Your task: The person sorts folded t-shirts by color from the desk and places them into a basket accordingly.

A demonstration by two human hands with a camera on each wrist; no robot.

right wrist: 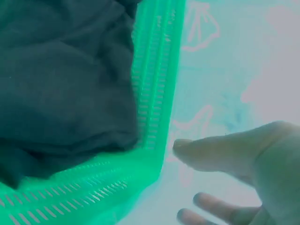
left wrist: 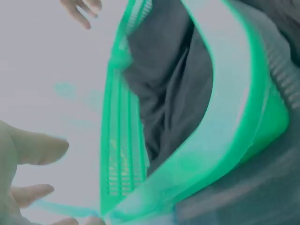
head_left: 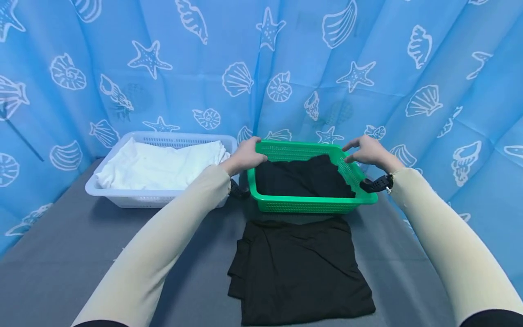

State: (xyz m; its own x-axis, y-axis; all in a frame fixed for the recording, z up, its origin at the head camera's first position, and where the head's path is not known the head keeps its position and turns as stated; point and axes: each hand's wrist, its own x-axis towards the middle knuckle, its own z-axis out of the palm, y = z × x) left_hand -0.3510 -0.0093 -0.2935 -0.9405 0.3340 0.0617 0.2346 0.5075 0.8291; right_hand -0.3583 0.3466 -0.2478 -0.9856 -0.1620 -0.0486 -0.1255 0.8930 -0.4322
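A green plastic basket stands on the grey-covered table with folded black cloth inside. My left hand is at its back left corner, fingers loosely extended; in the left wrist view the thumb and fingers are spread apart beside the rim. Over by the right end of the basket hovers my right hand, its thumb apart from the fingers. The right wrist view shows that thumb just off the green rim. Neither hand holds anything. In front of the basket lies a folded black garment, its layers uneven along the left edge.
To the left is a white plastic basket with folded white cloth in it. A blue curtain printed with white shells and starfish hangs right behind both baskets. Grey cloth covers the table.
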